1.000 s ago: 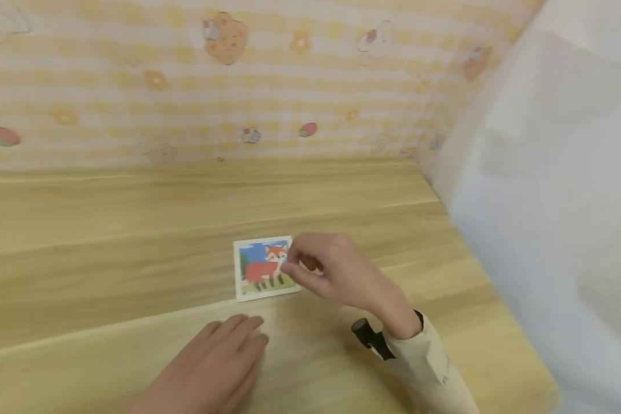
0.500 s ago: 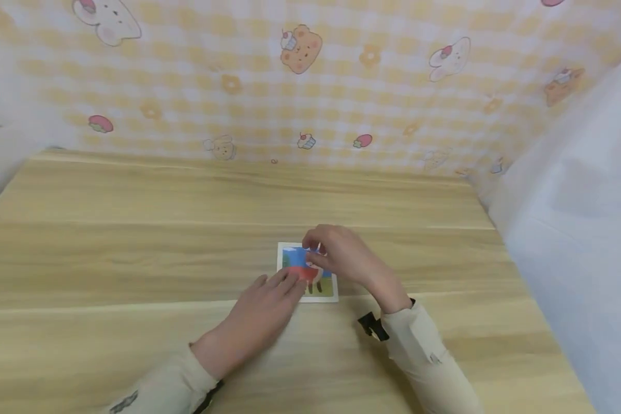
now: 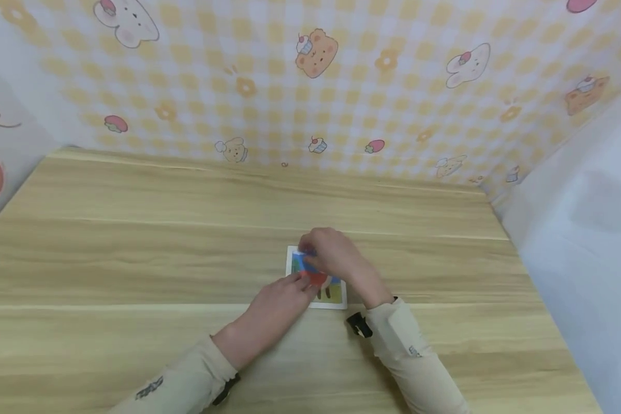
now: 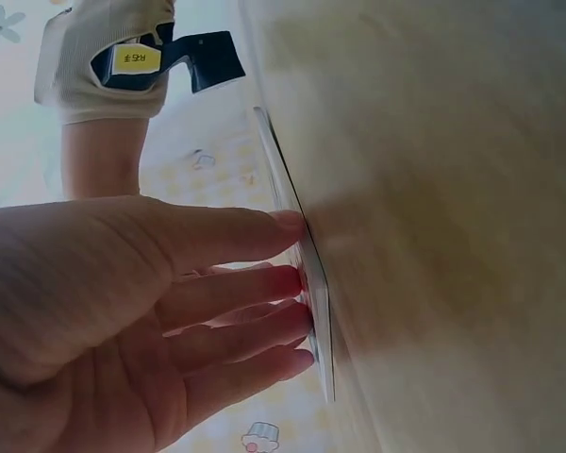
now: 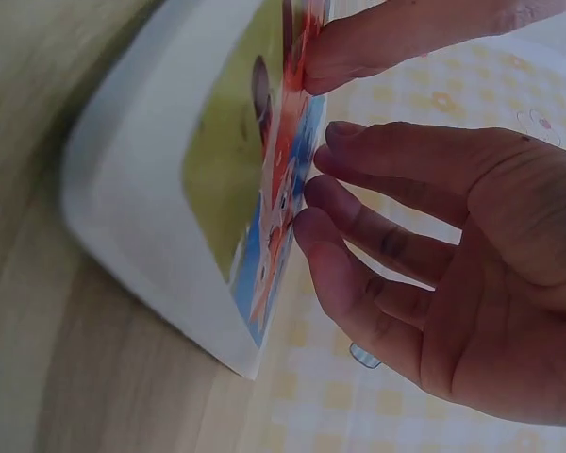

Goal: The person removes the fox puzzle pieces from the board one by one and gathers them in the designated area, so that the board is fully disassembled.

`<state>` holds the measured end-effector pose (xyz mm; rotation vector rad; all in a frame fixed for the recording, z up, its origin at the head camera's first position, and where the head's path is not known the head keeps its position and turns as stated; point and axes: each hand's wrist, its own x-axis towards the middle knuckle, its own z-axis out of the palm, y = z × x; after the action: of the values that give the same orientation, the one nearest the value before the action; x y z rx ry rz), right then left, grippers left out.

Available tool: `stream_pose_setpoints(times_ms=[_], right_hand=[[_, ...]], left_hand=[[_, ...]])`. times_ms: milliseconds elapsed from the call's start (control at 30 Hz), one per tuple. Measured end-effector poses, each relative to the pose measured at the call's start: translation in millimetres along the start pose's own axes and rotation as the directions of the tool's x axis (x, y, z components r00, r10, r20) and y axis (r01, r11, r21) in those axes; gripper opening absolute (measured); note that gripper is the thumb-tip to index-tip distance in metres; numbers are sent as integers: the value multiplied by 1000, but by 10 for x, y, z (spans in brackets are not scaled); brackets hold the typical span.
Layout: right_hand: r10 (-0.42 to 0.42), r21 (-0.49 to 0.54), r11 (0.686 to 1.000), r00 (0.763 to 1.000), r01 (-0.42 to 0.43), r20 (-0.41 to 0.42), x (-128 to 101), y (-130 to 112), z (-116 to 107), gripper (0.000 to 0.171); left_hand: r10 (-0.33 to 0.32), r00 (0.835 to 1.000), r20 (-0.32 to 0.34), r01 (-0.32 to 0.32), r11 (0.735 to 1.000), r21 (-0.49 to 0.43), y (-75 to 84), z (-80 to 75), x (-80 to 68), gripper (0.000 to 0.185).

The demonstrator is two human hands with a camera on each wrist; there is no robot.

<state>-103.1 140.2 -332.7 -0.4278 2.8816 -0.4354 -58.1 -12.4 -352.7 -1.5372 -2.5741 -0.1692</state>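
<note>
A small square fox picture board (image 3: 334, 296) with a white border lies on the wooden table, partly hidden under both hands. My left hand (image 3: 269, 310) reaches in from the lower left, fingertips resting on its red, lower-left area. In the left wrist view those fingers (image 4: 250, 294) are nearly straight and meet the board's face. My right hand (image 3: 333, 253) covers the upper part of the picture from the right. The right wrist view shows its lightly bent fingers (image 5: 377, 231) with their tips at the blue part and the fox's head; nothing is pinched between them.
The wooden table (image 3: 134, 247) spreads around the board. A yellow checked cloth (image 3: 269, 103) with cartoon animals hangs along its back edge, and white sheeting (image 3: 585, 241) borders the right side. Black wrist straps (image 3: 359, 325) sit at the light sleeves.
My left hand has come up from in front of the board onto its lower-left part. My right hand has shifted from the right edge over the upper picture. The head view has turned left.
</note>
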Motion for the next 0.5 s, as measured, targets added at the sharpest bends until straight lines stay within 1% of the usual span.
stream_pose_setpoints(times_ms=[67, 133, 333, 500], right_hand=[[5, 16, 1000, 1000, -5, 1, 0, 11, 3, 16], [9, 33, 999, 1000, -9, 3, -1, 20, 5, 15], [35, 49, 998, 999, -34, -2, -6, 22, 22, 14], [33, 43, 999, 999, -32, -2, -9, -18, 38, 19]], left_hand=[[9, 1000, -23, -10, 1000, -7, -6, 0, 9, 48], [13, 999, -29, -14, 1000, -6, -11, -1, 15, 48], [-9, 1000, 11, 9, 1000, -21, -18, -15, 32, 30], [-19, 1000, 17, 20, 998, -53, -19, -12, 28, 29]])
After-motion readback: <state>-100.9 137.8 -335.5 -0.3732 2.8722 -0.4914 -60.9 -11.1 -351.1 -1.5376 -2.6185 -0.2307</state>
